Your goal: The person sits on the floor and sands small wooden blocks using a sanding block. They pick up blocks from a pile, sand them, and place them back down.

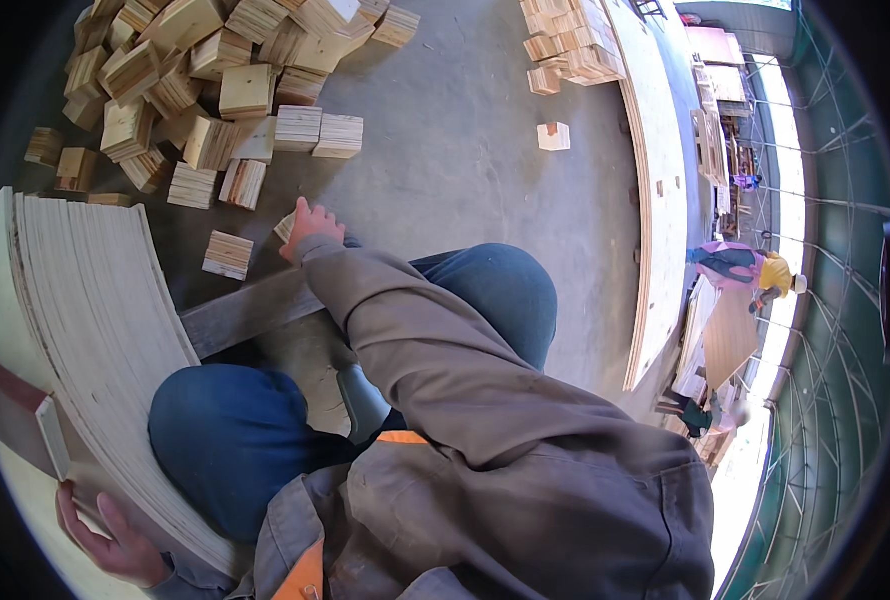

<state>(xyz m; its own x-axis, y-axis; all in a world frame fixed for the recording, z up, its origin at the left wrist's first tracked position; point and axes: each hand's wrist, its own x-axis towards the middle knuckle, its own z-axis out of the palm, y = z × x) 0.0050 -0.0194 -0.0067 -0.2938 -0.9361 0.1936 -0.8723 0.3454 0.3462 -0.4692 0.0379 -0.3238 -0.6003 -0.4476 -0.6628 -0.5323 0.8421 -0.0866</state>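
My right hand [315,225] reaches forward past my knee, its fingers closed on a small plywood block [285,228]. Most of that block is hidden behind the hand. My left hand [115,545] rests at the lower left over a thick stack of plywood sheets [105,270], thumb and fingers apart. Just beyond its fingertips lies a reddish-brown piece with a pale edge [15,415]. A single plywood block [228,254] sits on the floor to the left of my right hand.
A large heap of plywood blocks [220,90] covers the floor ahead. More blocks [575,45] are piled far off, with one loose block [554,136] nearby. A greyish plank [255,308] runs beside my knees. A long panel stack [655,200] stands right; people [740,265] work beyond.
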